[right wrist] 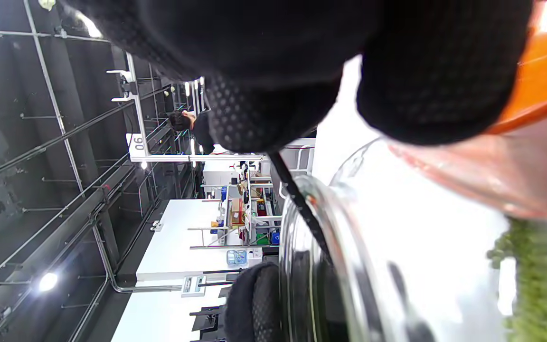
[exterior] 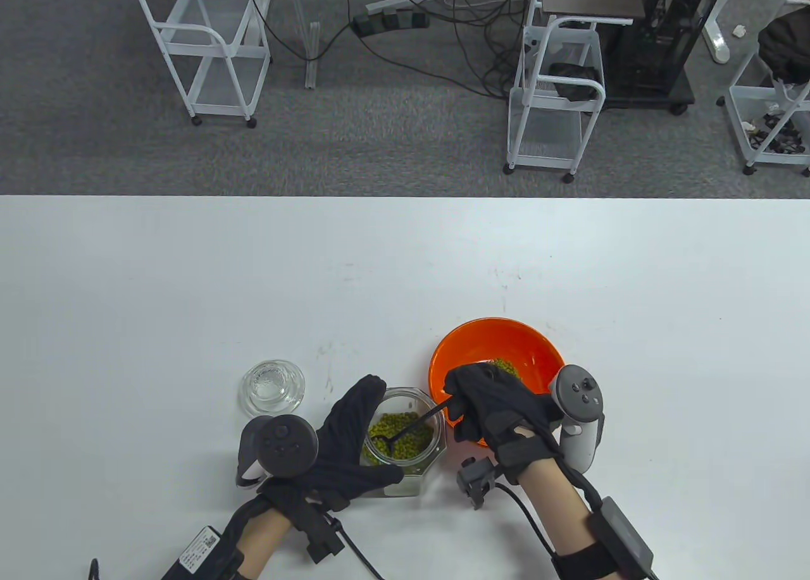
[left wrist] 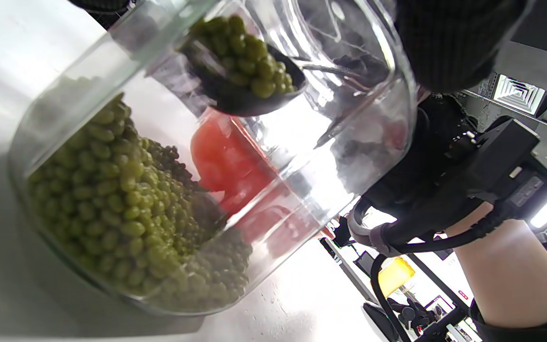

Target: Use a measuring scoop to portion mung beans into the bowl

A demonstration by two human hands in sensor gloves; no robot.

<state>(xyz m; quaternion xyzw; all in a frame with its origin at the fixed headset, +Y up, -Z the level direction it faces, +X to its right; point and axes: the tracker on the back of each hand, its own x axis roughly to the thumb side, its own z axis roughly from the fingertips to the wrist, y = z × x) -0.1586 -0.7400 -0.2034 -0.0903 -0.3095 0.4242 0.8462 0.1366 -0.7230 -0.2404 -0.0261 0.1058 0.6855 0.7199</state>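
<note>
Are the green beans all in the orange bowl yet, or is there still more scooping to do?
Not all yet. Some mung beans already lie in the orange bowl, so at least one scoop looks done. Right now the right hand holds the black scoop, loaded with beans, inside the glass jar, which the left hand steadies. That scoopful hasn't reached the bowl yet, and plenty of beans remain in the jar.

White table (exterior: 190, 276), glass lid (exterior: 273, 387), grey carpet (exterior: 95, 99), white carts (exterior: 204, 42), cables (exterior: 481, 30)
</note>
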